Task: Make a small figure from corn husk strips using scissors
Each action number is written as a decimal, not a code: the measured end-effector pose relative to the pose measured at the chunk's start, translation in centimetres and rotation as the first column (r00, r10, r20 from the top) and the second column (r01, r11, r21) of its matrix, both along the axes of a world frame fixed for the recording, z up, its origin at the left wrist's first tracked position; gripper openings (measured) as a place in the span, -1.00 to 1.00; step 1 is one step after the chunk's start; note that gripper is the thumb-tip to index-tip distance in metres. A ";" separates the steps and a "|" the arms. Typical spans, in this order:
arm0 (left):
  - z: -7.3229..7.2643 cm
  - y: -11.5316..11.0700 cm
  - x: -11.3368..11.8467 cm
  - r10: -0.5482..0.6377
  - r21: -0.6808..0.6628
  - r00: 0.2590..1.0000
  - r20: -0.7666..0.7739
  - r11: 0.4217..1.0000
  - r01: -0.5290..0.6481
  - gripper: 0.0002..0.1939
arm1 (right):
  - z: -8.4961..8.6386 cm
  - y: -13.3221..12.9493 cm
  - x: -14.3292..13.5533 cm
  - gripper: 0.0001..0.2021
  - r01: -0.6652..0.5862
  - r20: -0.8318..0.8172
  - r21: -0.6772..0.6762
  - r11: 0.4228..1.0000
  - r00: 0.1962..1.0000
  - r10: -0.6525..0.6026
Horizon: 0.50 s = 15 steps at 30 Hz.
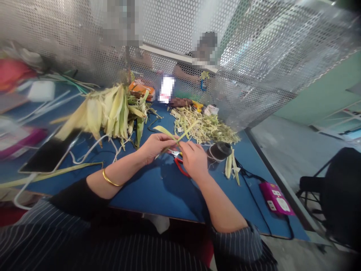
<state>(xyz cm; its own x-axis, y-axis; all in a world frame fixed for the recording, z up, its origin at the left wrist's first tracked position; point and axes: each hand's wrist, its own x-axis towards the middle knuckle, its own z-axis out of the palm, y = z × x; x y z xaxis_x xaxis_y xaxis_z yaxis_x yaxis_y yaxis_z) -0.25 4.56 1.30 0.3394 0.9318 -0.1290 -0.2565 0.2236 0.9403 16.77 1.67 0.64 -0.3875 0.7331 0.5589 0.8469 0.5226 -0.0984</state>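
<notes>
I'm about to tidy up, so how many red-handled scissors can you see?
1: the red-handled scissors, partly hidden by the right hand, blades toward the left hand. More could be out of sight under the corn husks.

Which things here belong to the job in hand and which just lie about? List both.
Likely in the job:
leaf strips in the left hand and right hand
red-handled scissors
leaf bundle
shredded heap
dark spool

Apparently lying about:
dark-screened phone
magenta box
orange packet

Near tabletop [146, 197] gives passage; red scissors [177, 161], dark spool [220, 150] and shredded husks [201, 125] obstruct beyond.
</notes>
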 end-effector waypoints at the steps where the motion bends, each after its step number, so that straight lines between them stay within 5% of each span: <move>1: -0.1 0.0 0.1 0.044 0.016 0.999 -0.017 0.999 -0.044 -0.74 | 0.0 0.0 0.0 -0.76 0.014 -0.012 -0.004 1.000 1.000 -0.014; 6: 0.2 -0.2 0.2 0.062 0.033 0.998 0.001 0.998 -0.062 -0.73 | -0.1 -0.3 -0.4 -0.83 0.086 -0.161 -0.129 0.988 0.981 -0.106; 15: -0.5 0.0 0.1 0.119 0.039 0.990 -0.069 0.992 -0.117 -0.74 | 0.1 -1.1 -0.9 -0.77 -0.097 -0.037 -0.110 0.989 0.995 0.094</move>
<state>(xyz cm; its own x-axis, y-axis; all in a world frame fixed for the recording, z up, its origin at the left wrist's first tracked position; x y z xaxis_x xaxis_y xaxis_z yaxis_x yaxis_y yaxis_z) -0.12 4.59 0.80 0.2180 0.9691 -0.1155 -0.2114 0.1624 0.9638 15.91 0.55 0.75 -0.4419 0.7519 0.4892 0.7891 0.5852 -0.1868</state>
